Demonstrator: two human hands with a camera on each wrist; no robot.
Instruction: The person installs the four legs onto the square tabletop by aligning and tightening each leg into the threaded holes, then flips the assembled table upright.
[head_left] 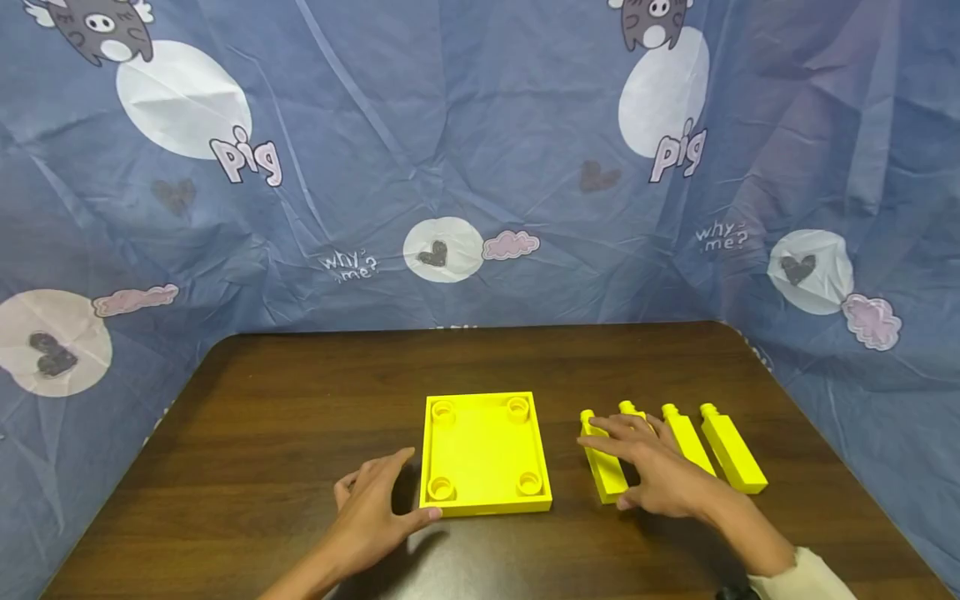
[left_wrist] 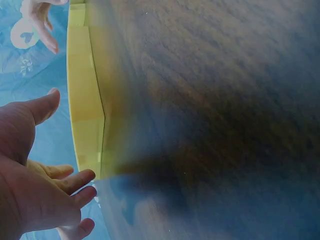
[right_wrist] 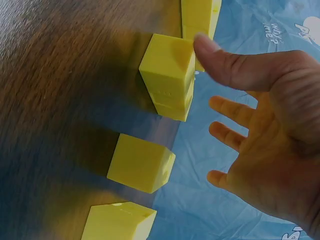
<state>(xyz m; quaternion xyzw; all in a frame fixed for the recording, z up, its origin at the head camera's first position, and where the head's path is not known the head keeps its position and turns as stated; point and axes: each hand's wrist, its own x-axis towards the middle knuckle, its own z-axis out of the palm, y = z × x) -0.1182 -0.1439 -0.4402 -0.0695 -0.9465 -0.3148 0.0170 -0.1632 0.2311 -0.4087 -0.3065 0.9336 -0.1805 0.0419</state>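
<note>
A square yellow board (head_left: 486, 450) with a raised rim and a round socket in each corner lies on the table. My left hand (head_left: 375, 508) is at its left side, thumb and fingers spread, the thumb tip right at the near left corner. To the right, several yellow square posts with round knobbed ends lie in a row. My right hand (head_left: 667, 475) hovers over the leftmost post (head_left: 609, 477) and the one beside it, fingers loosely extended. It mostly hides that second post (head_left: 628, 407). In the right wrist view the thumb tip overlaps a post's end (right_wrist: 167, 55).
Two more posts lie further right, one partly behind the hand (head_left: 688, 442) and an outermost one (head_left: 735, 454) near the right side. The dark wooden table (head_left: 322, 375) is bordered by a blue printed cloth (head_left: 450, 167) behind and at both sides.
</note>
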